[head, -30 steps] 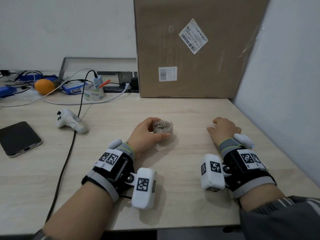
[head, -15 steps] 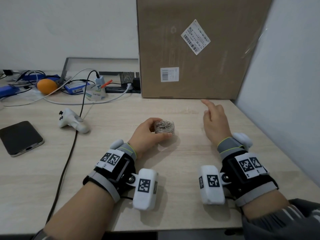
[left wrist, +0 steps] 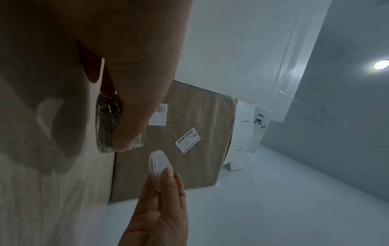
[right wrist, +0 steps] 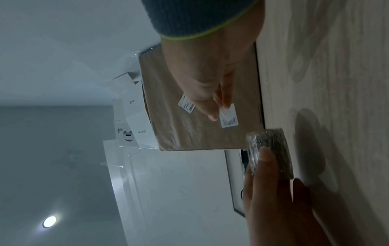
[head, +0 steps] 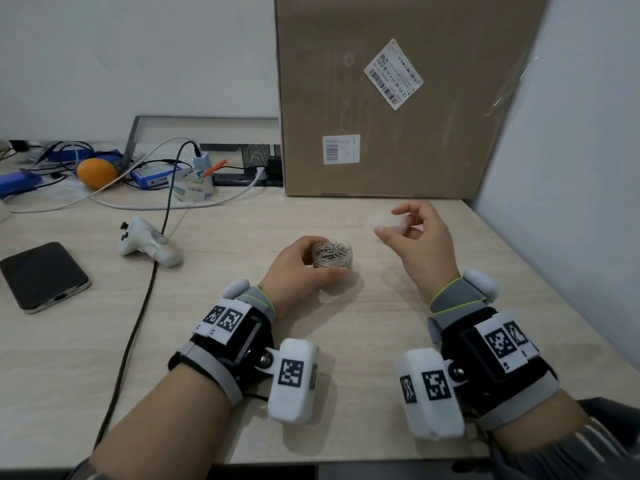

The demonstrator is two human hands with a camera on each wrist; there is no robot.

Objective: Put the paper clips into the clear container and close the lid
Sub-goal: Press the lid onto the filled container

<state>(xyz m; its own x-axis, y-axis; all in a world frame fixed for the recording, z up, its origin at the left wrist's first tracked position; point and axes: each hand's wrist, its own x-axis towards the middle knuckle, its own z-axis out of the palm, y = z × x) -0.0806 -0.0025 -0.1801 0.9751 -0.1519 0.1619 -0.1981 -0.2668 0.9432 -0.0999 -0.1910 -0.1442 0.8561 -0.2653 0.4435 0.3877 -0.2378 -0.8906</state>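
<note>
Between the thumb and fingertips of the right hand [head: 417, 233], a thin clear lid [head: 384, 220] is being pinched by its edge and is hanging above the table [head: 346, 341], tilted rather than flat. The left wrist view is showing the same lid [left wrist: 158, 162] almost edge-on, standing out past the straight fingers [left wrist: 168, 184]. Across from it, the left hand [head: 299, 268] is curling its thumb and fingers round the side wall of the small clear container [head: 333, 255], which is standing upright on the table and is looking full of silver paper clips [head: 332, 251], its mouth open to the ceiling.

The coming move is turning on one relation: the container is lying to the left of the lid, lower and somewhat nearer the person, well apart from it. So the lid seems to need carrying leftward and down, then levelling so its flat face is meeting the round mouth. The right hand is the one placed to do this, while the left is only steadying.

From the right wrist view, the lid is almost wholly hidden behind the fingers. Whether it is a screw or a press-on lid is hard to tell. No loose clips are showing on the table, though the hands are hiding part of it.
</note>
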